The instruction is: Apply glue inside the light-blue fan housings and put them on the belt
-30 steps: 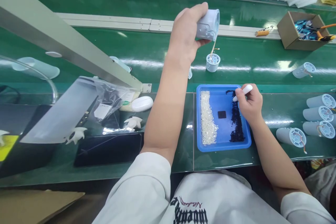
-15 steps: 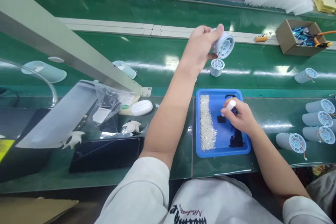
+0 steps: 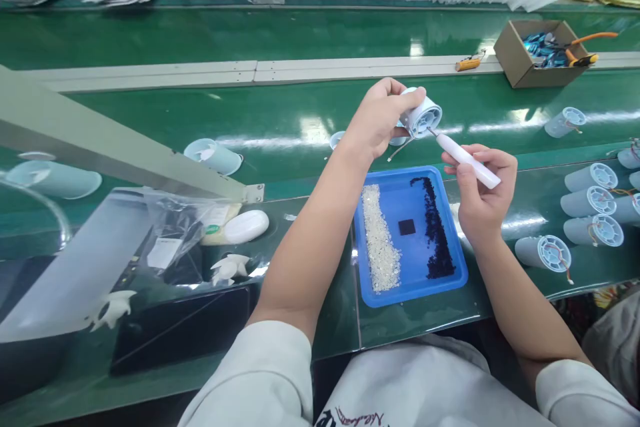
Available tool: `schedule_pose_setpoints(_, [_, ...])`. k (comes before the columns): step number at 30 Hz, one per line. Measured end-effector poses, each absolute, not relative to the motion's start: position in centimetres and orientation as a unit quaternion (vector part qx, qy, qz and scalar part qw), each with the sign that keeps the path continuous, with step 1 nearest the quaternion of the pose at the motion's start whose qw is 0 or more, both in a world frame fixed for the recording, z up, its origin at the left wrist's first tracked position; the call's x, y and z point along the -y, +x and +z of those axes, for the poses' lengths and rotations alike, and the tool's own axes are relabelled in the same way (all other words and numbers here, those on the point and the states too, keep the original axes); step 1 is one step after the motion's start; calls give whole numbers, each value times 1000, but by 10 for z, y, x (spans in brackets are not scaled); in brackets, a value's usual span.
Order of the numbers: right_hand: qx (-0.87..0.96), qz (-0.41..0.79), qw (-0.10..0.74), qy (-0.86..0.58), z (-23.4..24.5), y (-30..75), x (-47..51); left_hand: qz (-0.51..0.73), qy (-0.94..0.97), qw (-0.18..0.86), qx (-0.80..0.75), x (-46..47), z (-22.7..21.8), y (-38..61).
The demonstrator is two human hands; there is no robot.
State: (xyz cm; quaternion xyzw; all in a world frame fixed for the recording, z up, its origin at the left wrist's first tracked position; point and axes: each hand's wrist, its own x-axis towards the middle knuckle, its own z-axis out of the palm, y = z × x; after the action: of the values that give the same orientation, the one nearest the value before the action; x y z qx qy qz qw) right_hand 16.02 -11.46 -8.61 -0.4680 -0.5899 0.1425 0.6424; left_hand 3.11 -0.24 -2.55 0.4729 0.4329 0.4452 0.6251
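Note:
My left hand point(image 3: 385, 117) grips a light-blue plastic cylinder point(image 3: 419, 111) above the green bench, its spoked end tilted towards my right. A thin wire with a small plug hangs from it. Pinched in the fingers of my right hand point(image 3: 484, 190) is a white pen-shaped tool point(image 3: 467, 160), whose thin metal tip meets the cylinder's spoked end. Below lies a blue tray point(image 3: 413, 292) with a strip of small clear pieces point(image 3: 381, 240), a small black square point(image 3: 407, 227) and a strip of tiny black pieces point(image 3: 438, 233). Another cylinder is mostly hidden behind my left hand.
Several more blue cylinders point(image 3: 543, 253) lie at the right. Beyond them is a cardboard box point(image 3: 520, 57) with blue parts and orange-handled pliers. A slanted metal post point(image 3: 125, 140), a white computer mouse point(image 3: 246, 227) and white fan blades point(image 3: 230, 269) are at the left.
My right hand has lifted from the tray with the white tool and brought its tip to the cylinder. My left hand still holds the cylinder. The view has shifted slightly.

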Motion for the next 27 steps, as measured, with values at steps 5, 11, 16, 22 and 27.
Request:
schedule_pose_setpoints(5, [588,135,647,-466,-88,162,114,436,508,595,-446,8,-24,34])
schedule_pose_setpoints(11, [585,121,641,-483,-90,162,114,414,514,611,-437,11,-19,34])
schedule_pose_setpoints(16, [578,133,656,-467,-88,162,114,398,520,623,-428,14,-15,32])
schedule_pose_setpoints(22, [572,132,656,-474,-87,163,113,404,509,628,-429,14,-17,34])
schedule_pose_setpoints(27, [573,116,661,-471,-85,163,114,400,523,625,-419,12,-17,34])
